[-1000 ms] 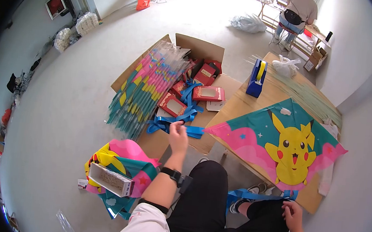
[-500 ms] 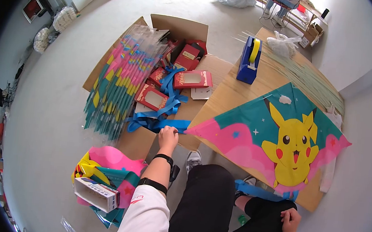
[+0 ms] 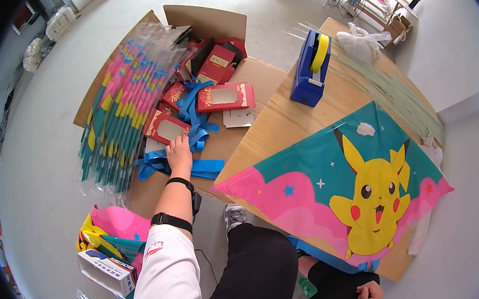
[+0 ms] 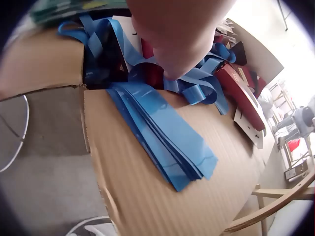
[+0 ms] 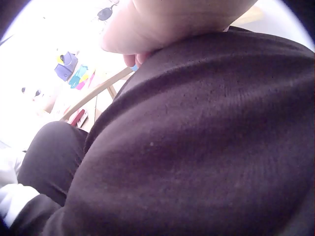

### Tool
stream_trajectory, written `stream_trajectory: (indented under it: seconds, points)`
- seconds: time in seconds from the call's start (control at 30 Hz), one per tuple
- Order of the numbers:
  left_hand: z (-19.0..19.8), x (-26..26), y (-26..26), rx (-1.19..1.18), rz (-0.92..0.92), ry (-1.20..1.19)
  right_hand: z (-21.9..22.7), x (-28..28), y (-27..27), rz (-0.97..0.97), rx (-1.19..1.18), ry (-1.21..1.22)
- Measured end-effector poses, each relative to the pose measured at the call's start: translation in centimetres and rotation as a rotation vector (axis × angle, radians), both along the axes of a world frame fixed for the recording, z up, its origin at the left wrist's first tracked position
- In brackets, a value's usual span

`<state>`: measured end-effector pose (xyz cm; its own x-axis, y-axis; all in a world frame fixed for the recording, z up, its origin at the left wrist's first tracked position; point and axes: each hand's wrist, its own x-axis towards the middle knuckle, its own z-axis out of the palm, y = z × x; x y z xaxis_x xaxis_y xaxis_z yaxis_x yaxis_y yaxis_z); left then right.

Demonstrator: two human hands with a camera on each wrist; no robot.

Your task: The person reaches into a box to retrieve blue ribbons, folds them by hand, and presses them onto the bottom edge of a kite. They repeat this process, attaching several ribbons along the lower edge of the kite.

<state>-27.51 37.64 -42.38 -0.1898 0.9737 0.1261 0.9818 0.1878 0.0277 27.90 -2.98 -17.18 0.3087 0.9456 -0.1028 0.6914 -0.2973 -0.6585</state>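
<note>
My left hand (image 3: 180,156) is over the open carton, its fingertips beside a red window box (image 3: 166,128) and loops of blue ribbon (image 3: 199,135); whether they touch is unclear. In the left wrist view the hand (image 4: 179,34) covers part of the ribbon, and a flat stack of blue strips (image 4: 162,132) lies on the cardboard flap. My right hand (image 3: 371,297) rests on the dark-clothed thigh, loosely curled and holding nothing; the right wrist view shows it (image 5: 172,24) against dark cloth. A kite (image 3: 329,182) with a yellow character lies spread on the wooden table (image 3: 264,134).
Bagged kites (image 3: 130,103) lean across the carton's left side. A blue tape dispenser (image 3: 311,69), thin sticks (image 3: 397,96) and a plastic bag (image 3: 360,44) are on the table. A white box (image 3: 107,273) sits on folded kite fabric (image 3: 121,223) at lower left.
The head view has shifted. My left hand has moved forward over the carton, from near its front edge to beside the red box and ribbon. My right hand has stayed on the thigh.
</note>
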Motion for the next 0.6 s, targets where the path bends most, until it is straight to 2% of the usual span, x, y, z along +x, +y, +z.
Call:
stream_trajectory:
  seconds: [0.1,0.2,0.3,0.5,0.6]
  points:
    - [-0.2,-0.6,0.4,0.014,-0.042,0.041,-0.1,0.0,0.4,0.007,-0.02,-0.005]
    - [-0.6,-1.3,0.6,0.002,-0.083,-0.022,-0.3,0.1,0.6,0.053,-0.012,-0.033]
    - [-0.7,-1.8,0.4,0.11,-0.085,-0.126,-0.3,0.0,0.4,0.052,-0.02,-0.041]
    - [1.3,-2.0,-0.5,0.075,-0.057,-0.08,-0.7,-0.1,0.3,0.074,0.022,-0.053]
    - [2.3,-2.2,-0.9,0.142,-0.059,-0.129,-0.7,-0.2,0.2,0.094,0.032,-0.058]
